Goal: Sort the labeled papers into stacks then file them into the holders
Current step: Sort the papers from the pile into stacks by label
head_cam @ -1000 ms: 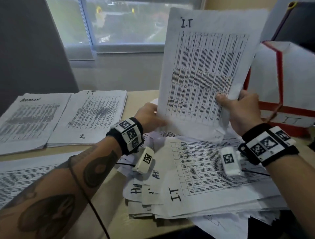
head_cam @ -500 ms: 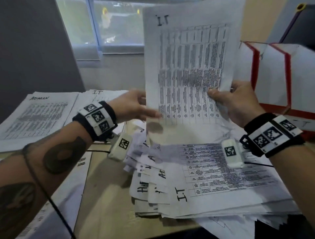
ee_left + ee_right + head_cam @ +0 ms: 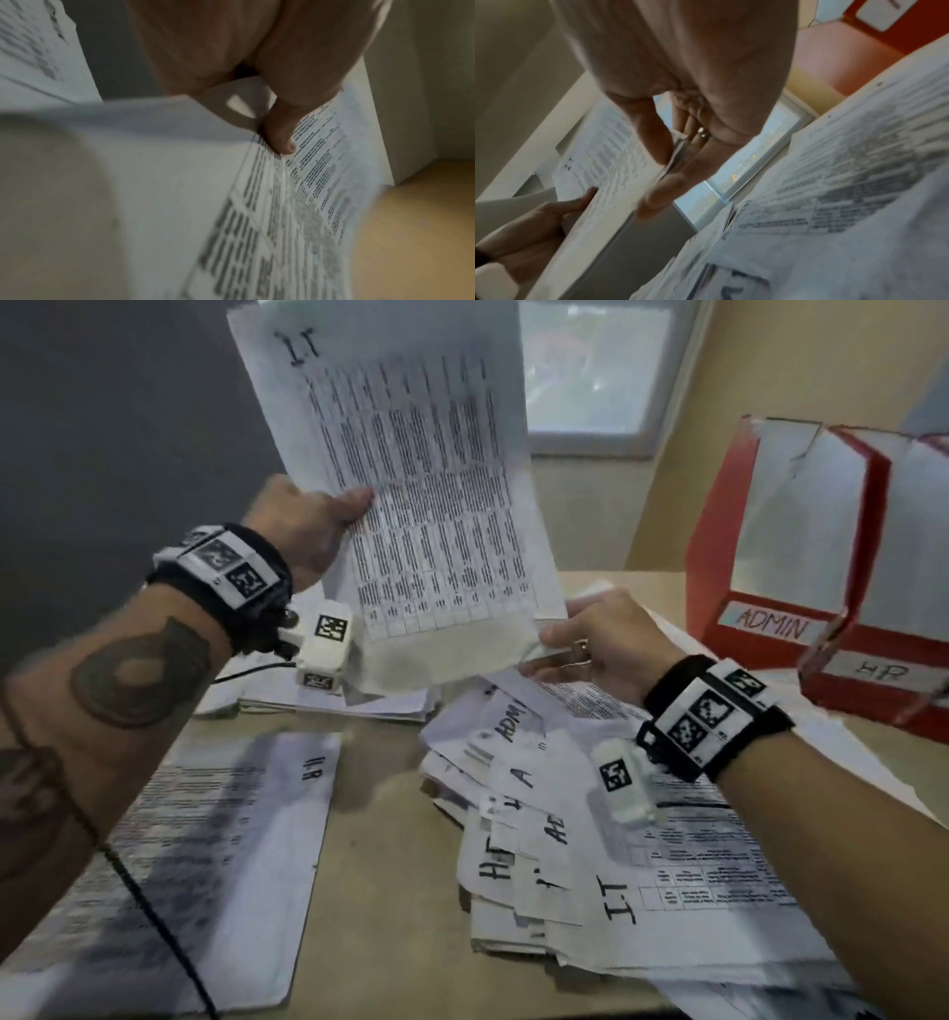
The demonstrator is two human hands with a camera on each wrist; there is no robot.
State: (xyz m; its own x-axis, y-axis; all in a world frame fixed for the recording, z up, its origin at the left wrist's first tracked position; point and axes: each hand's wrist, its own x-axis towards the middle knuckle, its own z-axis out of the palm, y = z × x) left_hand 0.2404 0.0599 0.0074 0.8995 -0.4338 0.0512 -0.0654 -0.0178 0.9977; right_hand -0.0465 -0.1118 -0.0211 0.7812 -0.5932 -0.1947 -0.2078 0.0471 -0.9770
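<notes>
A printed sheet marked "IT" (image 3: 421, 505) stands upright in the air above the table. My left hand (image 3: 328, 516) grips its left edge, thumb on the printed face (image 3: 280, 134). My right hand (image 3: 560, 639) pinches the sheet's lower right corner between thumb and fingers (image 3: 670, 162). Below my right wrist lies a messy pile of labelled papers (image 3: 590, 839), with an "IT" sheet on top and "ADMIN" and "HR" sheets fanned out. Two red and white holders stand at the right, labelled "ADMIN" (image 3: 770, 629) and "HR" (image 3: 873, 675).
A flat stack marked "HR" (image 3: 231, 814) lies at the near left of the beige table (image 3: 390, 865). More sorted papers (image 3: 380, 706) lie behind the held sheet, mostly hidden. A window (image 3: 595, 377) and walls close the far side.
The IT sheet has swung left and up. My left hand has taken hold of its left edge, and my right hand has slipped from the right edge down to the lower corner.
</notes>
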